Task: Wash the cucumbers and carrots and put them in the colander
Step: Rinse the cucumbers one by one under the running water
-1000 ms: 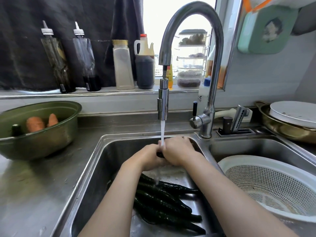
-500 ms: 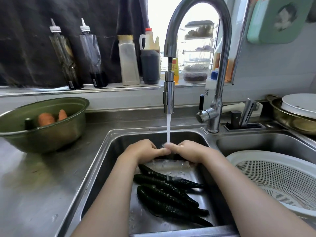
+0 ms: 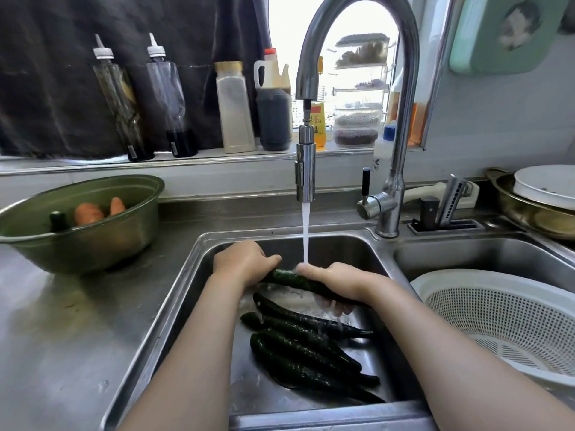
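Under the running tap (image 3: 305,169), both hands hold one dark green cucumber (image 3: 291,279) over the left sink basin (image 3: 199,269). My left hand (image 3: 244,264) grips its left end and my right hand (image 3: 334,281) grips its right part, with the water stream landing between them. Several more cucumbers (image 3: 305,346) lie on the basin floor below. On the counter to the left, a green bowl (image 3: 93,244) holds two carrots (image 3: 90,213) and another cucumber tip (image 3: 57,220). The white colander (image 3: 510,318) sits empty in the right basin.
Bottles (image 3: 168,98) and jars line the window sill behind the sink. A knife holder (image 3: 448,209) stands behind the right basin, and a metal pan with a white plate (image 3: 547,188) sits at the far right. The steel counter (image 3: 62,321) stretches to the left.
My hands have slid apart along the cucumber, which now shows between them under the stream. The view has shifted slightly.
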A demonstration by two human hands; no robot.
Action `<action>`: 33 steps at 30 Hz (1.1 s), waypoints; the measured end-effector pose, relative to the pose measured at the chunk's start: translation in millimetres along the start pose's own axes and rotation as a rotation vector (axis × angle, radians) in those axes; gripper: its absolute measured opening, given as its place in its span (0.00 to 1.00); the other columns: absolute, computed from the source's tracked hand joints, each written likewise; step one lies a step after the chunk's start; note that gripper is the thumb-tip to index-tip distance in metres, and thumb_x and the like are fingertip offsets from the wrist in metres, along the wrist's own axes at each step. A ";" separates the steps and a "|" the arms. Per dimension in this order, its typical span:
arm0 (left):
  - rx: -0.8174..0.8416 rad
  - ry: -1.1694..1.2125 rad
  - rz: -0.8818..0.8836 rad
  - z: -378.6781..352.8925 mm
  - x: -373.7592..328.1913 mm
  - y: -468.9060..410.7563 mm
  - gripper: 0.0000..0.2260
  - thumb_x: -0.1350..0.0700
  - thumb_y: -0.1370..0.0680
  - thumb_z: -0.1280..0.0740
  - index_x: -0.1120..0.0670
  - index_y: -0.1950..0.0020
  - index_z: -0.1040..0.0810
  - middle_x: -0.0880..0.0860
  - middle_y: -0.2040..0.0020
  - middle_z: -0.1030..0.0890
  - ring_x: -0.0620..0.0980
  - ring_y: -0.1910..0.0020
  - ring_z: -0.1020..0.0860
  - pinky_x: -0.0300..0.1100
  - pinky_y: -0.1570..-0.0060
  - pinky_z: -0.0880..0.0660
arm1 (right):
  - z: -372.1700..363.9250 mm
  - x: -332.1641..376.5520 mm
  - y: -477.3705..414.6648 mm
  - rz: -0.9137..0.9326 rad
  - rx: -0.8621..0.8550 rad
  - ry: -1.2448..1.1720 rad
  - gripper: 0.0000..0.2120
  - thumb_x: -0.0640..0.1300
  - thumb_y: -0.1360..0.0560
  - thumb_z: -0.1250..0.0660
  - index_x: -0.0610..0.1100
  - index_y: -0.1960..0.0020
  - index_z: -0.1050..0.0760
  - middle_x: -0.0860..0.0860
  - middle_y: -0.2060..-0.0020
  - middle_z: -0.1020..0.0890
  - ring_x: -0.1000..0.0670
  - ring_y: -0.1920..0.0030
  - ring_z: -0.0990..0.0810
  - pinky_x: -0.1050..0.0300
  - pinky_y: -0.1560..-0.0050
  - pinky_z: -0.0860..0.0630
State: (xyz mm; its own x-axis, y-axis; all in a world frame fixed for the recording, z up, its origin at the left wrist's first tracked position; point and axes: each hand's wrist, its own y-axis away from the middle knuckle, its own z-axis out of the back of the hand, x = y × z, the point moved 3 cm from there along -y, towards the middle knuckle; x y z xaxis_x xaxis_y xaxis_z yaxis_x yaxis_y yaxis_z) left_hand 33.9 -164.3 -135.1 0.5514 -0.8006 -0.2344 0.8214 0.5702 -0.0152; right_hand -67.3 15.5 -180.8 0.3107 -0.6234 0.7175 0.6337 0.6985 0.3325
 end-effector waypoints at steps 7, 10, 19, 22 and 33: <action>-0.396 0.041 -0.054 4.1 -29.3 3.0 0.17 0.44 0.18 0.39 0.50 0.59 0.17 0.49 0.61 0.18 0.54 0.56 0.19 0.42 0.64 0.32 | -19.3 8.9 -10.9 0.229 0.058 0.002 0.09 0.42 0.23 0.27 0.38 0.48 0.23 0.48 0.64 0.18 0.50 0.65 0.19 0.44 0.55 0.19; -0.497 0.369 -0.059 1.9 -26.1 4.2 0.12 0.49 0.16 0.38 0.52 0.54 0.19 0.48 0.62 0.19 0.48 0.64 0.21 0.40 0.69 0.28 | -18.1 8.9 -9.4 0.236 0.080 -0.092 0.10 0.36 0.22 0.30 0.47 0.45 0.24 0.50 0.60 0.20 0.51 0.63 0.19 0.49 0.59 0.17; 0.161 1.906 0.152 -23.2 -40.2 4.5 0.13 0.51 0.13 0.43 0.59 0.42 0.24 0.62 0.42 0.18 0.60 0.48 0.16 0.53 0.47 0.19 | -16.9 4.4 -2.1 0.124 0.170 -0.422 0.24 0.66 0.19 0.44 0.44 0.54 0.28 0.50 0.72 0.29 0.50 0.74 0.33 0.59 0.73 0.31; 0.247 1.845 0.055 -21.6 -54.2 10.2 0.14 0.51 0.13 0.46 0.59 0.41 0.26 0.60 0.46 0.17 0.58 0.51 0.17 0.52 0.45 0.20 | -20.8 6.7 -0.2 0.110 0.175 -0.472 0.34 0.73 0.22 0.51 0.44 0.61 0.30 0.48 0.72 0.29 0.47 0.74 0.29 0.57 0.71 0.26; 0.030 1.520 0.061 -20.7 -68.4 22.8 0.17 0.45 0.15 0.42 0.58 0.50 0.26 0.54 0.63 0.16 0.53 0.64 0.17 0.51 0.56 0.19 | -30.9 15.9 -4.8 0.125 0.128 -0.712 0.36 0.74 0.23 0.53 0.43 0.59 0.27 0.48 0.72 0.27 0.48 0.73 0.30 0.57 0.71 0.33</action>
State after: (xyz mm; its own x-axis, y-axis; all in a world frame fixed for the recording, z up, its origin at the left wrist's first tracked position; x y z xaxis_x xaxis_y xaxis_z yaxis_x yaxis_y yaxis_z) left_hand 11.9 -92.7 -139.5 -0.0697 0.1771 -0.9817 0.8163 0.5757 0.0459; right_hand -43.5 -8.5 -189.9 -0.1879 -0.1872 0.9642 0.5226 0.8121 0.2596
